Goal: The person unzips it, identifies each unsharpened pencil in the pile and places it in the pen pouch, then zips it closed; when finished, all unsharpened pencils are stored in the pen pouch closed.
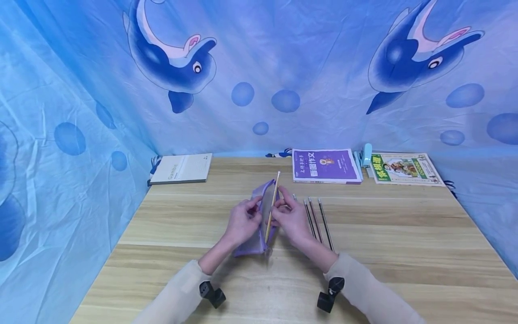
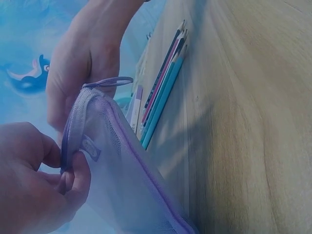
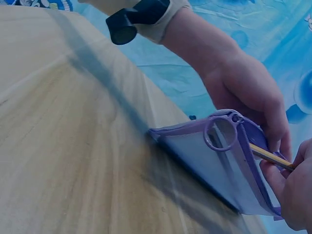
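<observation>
Your left hand (image 1: 242, 221) pinches the left edge of the pouch's (image 1: 259, 225) mouth, thumb and curled fingers (image 2: 73, 178) closed on the purple rim. Your right hand (image 1: 292, 219) pinches a yellow pencil (image 1: 272, 207) near its middle, fingers curled round it; the pencil's lower end sits inside the pouch mouth while its upper end sticks out toward the far side. The pouch stands on its edge at the middle of the desk (image 1: 404, 234), between your hands, its ring pull (image 3: 220, 133) at the near end of the zip.

Just right of your right hand, a row of pencils (image 1: 317, 220) lies on the desk; your wrist covers their near ends. How deep the yellow pencil reaches into the pouch is hidden by the mesh and your fingers.
</observation>
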A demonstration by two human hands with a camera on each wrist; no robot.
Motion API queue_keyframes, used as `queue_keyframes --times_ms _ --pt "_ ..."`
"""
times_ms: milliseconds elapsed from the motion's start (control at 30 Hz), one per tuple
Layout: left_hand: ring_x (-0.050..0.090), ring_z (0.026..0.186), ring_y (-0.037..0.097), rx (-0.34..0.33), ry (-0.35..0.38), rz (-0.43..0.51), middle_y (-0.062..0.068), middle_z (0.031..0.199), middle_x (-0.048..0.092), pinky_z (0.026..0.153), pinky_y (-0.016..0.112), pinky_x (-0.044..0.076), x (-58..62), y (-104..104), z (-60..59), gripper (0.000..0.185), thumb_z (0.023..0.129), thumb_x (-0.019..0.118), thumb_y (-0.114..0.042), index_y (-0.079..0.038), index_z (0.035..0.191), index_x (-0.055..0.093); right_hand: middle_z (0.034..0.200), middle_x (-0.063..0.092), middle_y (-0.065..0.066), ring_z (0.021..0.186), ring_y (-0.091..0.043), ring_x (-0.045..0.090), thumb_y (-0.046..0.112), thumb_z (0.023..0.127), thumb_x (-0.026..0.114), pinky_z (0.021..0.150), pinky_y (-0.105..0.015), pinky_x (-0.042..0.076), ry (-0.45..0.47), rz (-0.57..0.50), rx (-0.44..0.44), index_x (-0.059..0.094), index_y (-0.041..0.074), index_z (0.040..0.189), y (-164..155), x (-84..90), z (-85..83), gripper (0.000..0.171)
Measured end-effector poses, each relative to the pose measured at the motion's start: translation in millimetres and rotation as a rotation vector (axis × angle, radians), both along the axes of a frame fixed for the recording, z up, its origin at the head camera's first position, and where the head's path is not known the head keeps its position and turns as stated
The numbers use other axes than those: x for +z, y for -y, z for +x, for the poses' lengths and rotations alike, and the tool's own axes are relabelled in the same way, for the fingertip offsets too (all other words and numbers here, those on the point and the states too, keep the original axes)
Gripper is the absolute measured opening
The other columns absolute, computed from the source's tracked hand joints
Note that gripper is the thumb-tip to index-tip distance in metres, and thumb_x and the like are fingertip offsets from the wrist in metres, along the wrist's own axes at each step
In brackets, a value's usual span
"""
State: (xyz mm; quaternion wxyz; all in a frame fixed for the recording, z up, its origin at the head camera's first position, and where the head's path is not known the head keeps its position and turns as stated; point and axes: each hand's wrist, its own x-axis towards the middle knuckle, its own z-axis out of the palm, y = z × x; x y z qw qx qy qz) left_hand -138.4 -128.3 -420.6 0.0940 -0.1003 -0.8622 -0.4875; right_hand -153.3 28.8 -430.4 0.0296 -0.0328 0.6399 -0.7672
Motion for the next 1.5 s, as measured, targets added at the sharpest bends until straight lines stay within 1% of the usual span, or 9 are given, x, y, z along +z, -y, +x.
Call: queue_keyframes --times_ms 200,400,700,900,1033,1100,1267,1333,1500 --pt "0.062 0.077 0.020 0.010 0.002 0.003 0.008 0.089 0.060 0.063 0.026 0.057 -0.3 0 0.5 0.047 0.083 0.062 0.007 0.007 0.130 0.061 0.099 0.057 -0.014 0.072 -0.014 0.062 -0.012 0.082 0.066 0.066 -0.037 0.062 0.027 0.076 0.021 0.039 0.003 0.152 3 -3.2 3.5 0.076" --pt "0.062 0.078 0.020 0.015 -0.024 -0.006 0.008 0.088 0.060 0.067 0.027 0.058 -2.6 1 0.3 0.047 0.081 0.062 0.008 0.007 0.128 0.063 0.095 0.057 -0.015 0.074 -0.022 0.064 -0.010 0.079 0.069 0.066 -0.037 0.062 0.060 0.173 0.083 0.041 -0.001 0.149 4 -1.0 3.6 0.075" --pt "0.062 0.078 0.021 0.031 -0.049 0.001 0.007 0.087 0.061 0.067 0.028 0.057 -2.4 0 1.5 0.047 0.080 0.062 0.007 0.007 0.126 0.064 0.089 0.060 -0.017 0.070 -0.022 0.065 -0.010 0.081 0.069 0.063 -0.036 0.062 0.016 0.231 0.110 0.051 -0.014 0.134 2 -1.8 2.9 0.056" --pt "0.063 0.080 0.022 0.033 -0.035 -0.001 0.007 0.088 0.061 0.067 0.027 0.057 -2.9 0 0.7 0.047 0.081 0.062 0.007 0.007 0.128 0.063 0.088 0.063 -0.015 0.070 -0.022 0.067 -0.009 0.079 0.071 0.061 -0.032 0.061 -0.044 0.348 0.103 0.055 -0.016 0.126 1 -0.5 2.4 0.050" --pt "0.063 0.079 0.022 0.024 -0.043 0.007 0.007 0.087 0.062 0.066 0.027 0.057 -2.5 0 0.7 0.047 0.081 0.062 0.008 0.007 0.127 0.063 0.089 0.063 -0.014 0.074 -0.022 0.066 -0.008 0.079 0.071 0.061 -0.029 0.060 -0.110 0.383 0.090 0.058 -0.015 0.120 -3 0.1 2.8 0.043" --pt "0.063 0.079 0.023 0.017 -0.061 0.008 0.008 0.087 0.062 0.066 0.027 0.058 -2.6 1 0.4 0.046 0.081 0.062 0.009 0.008 0.126 0.064 0.089 0.063 -0.012 0.076 -0.020 0.064 -0.008 0.080 0.069 0.062 -0.027 0.060 -0.155 0.402 0.073 0.061 -0.013 0.116 -6 1.6 2.9 0.037" --pt "0.063 0.081 0.025 0.016 -0.076 0.023 0.011 0.088 0.063 0.069 0.029 0.059 -0.1 4 -0.8 0.044 0.082 0.060 0.012 0.009 0.126 0.063 0.087 0.064 -0.004 0.078 -0.018 0.060 -0.001 0.082 0.066 0.063 -0.024 0.053 -0.287 0.536 -0.009 0.068 -0.004 0.110 -23 6.4 -0.3 0.028" --pt "0.063 0.082 0.026 0.021 -0.064 0.033 0.013 0.088 0.063 0.070 0.030 0.059 1.4 5 -1.3 0.043 0.083 0.059 0.012 0.009 0.126 0.064 0.087 0.065 -0.003 0.079 -0.017 0.059 0.001 0.084 0.066 0.063 -0.023 0.051 -0.306 0.565 -0.034 0.069 -0.002 0.110 -30 8.2 -2.8 0.026" --pt "0.063 0.082 0.026 0.025 -0.033 0.055 0.012 0.088 0.063 0.069 0.030 0.059 4.2 11 -2.7 0.042 0.083 0.058 0.011 0.008 0.125 0.065 0.087 0.065 -0.005 0.080 -0.019 0.060 0.001 0.086 0.064 0.064 -0.023 0.052 -0.311 0.560 -0.040 0.069 -0.002 0.110 -43 12.2 -7.9 0.025"
